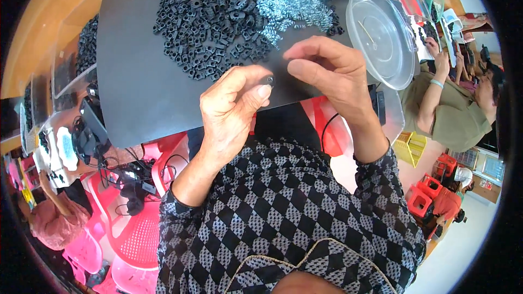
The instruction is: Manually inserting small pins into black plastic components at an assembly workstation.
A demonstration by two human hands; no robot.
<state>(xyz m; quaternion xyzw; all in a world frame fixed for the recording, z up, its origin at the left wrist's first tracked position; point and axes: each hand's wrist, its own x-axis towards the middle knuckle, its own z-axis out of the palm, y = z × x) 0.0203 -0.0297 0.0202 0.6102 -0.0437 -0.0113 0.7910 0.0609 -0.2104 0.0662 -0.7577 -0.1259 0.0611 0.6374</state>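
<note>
A dark grey mat covers the tabletop, with orange wood showing at its left edge. The room is crowded: pink plastic chairs stand below, and another person sits at the right. Near the far edge of the mat lies a heap of black plastic parts, with small metal springs beside it and a clear round lid at the right edge. The left hand pinches a small black part near the mat's near edge. The right hand has its fingers bent, close to this part; whether it grips anything I cannot tell.
</note>
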